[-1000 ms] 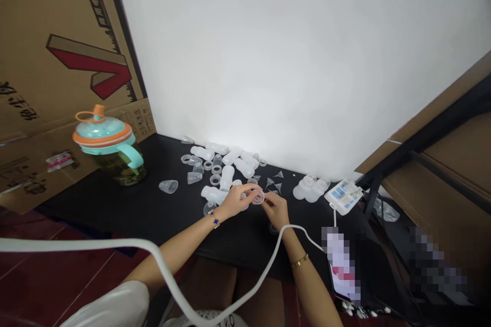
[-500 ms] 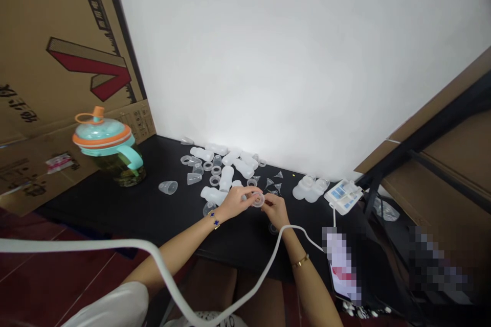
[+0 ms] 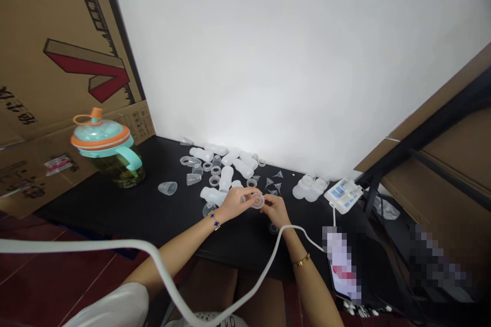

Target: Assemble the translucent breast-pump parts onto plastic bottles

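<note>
Between my two hands, over the front of the black table, is a translucent screw ring (image 3: 258,201), its round opening facing me. My left hand (image 3: 236,203) pinches it from the left with thumb and fingers. At its right edge, the fingers of my right hand (image 3: 275,210) are closed on it; whether they also hold a smaller part is hidden. Just beyond my left hand lie white squeeze bottles (image 3: 226,179), loose rings (image 3: 214,181) and clear caps (image 3: 194,179). Small clear funnel-shaped pieces (image 3: 269,183) lie past my right hand. Another clear part (image 3: 273,228) rests beside my right wrist.
A lidded jug (image 3: 115,156) stands at the left by a cardboard box (image 3: 76,61). Bottles with clear tops (image 3: 309,188), a white device (image 3: 343,195) and a phone (image 3: 343,271) lie to the right. A white cable (image 3: 153,253) crosses the foreground.
The view has shifted very slightly. Both hands stay at the ring, which has tilted a little between my fingers; the parts on the table lie as before.
</note>
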Demonstrator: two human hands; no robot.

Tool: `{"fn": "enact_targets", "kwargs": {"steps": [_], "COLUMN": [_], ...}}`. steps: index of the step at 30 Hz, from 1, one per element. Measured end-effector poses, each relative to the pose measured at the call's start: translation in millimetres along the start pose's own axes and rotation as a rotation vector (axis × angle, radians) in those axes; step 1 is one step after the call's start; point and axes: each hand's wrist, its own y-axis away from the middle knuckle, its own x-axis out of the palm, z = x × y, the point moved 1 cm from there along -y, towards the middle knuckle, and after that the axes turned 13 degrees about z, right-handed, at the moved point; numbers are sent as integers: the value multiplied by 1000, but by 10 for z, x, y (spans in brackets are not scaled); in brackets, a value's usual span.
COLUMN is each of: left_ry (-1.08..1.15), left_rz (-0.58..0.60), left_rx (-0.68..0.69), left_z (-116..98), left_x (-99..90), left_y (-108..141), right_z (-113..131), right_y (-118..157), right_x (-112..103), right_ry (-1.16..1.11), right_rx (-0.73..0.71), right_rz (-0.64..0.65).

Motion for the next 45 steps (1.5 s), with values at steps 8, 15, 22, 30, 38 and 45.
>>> {"fn": "enact_targets", "kwargs": {"steps": [8, 15, 22, 30, 38, 45], "left_ry": [2, 29, 122, 294, 353, 311], "left_rz": [-23, -29, -13, 41, 1, -29], "left_rx": [-7, -8, -59, -92, -102, -121], "left_z": [-9, -1, -45, -11, 10, 53], "left_x": [6, 12, -17, -14, -34, -6], "left_y": [3, 4, 4, -32, -32, -35], "right_z": [-24, -6, -6, -84, -14, 30], "right_y": [-5, 5, -10, -27, 35, 25], "right_x": [-4, -1, 24, 19, -7, 29], "right_ry": [-23, -40, -31, 53, -72, 124], "right_rx": [58, 68, 19, -19, -4, -66], "right_rz": [25, 37, 17, -77, -176, -149]}}
